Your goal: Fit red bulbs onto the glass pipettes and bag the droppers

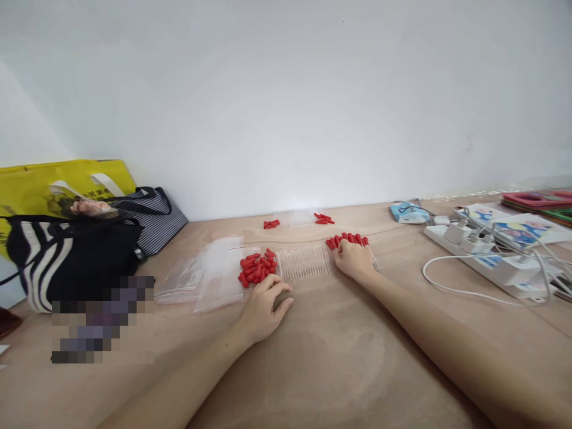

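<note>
Lighting bright, diffuse. Soft shadow edges the bare right forearm (424, 307). Left of the bare left hand (267, 307), clear flat plastic bags (223, 271) shine; farther left, pixelation masks a patch (105, 322).

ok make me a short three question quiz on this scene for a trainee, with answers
1. Which hand is nearer the largest loose heap of red pieces?

2. True or false: in the camera's view, the white power strip lies to the right of the row of thin clear sticks.

3. What lies directly left of that heap in the camera's view?
a) blue face mask
b) clear plastic bags
c) yellow bag

Key:
1. The left hand
2. True
3. b
</note>
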`<state>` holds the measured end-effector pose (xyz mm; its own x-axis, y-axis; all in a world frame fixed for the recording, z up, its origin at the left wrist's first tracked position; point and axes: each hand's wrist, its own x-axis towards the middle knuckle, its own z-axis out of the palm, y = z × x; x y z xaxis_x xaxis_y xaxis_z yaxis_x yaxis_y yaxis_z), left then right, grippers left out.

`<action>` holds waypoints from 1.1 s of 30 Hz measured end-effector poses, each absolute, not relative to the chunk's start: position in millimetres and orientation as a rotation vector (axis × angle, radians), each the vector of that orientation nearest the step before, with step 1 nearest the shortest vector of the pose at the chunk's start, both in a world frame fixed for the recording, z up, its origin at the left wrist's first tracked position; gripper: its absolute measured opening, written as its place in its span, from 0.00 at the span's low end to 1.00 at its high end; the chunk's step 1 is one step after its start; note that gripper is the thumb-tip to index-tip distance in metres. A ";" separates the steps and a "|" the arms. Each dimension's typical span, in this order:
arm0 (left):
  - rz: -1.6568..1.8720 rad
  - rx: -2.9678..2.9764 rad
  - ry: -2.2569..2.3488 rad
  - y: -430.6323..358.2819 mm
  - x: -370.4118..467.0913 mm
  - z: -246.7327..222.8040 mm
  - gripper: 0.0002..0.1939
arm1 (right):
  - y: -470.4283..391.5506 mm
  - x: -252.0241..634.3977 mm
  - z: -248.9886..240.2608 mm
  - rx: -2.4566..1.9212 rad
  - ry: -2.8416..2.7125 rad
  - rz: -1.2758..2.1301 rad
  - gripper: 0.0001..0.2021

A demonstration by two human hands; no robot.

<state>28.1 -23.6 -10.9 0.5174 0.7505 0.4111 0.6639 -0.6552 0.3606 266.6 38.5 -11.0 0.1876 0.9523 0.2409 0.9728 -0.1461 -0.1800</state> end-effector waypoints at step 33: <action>0.903 2.827 1.470 36.0 2.9 19.7 0.09 | 17.7 249.2 1.4 -1.923 -2.005 0.069 0.11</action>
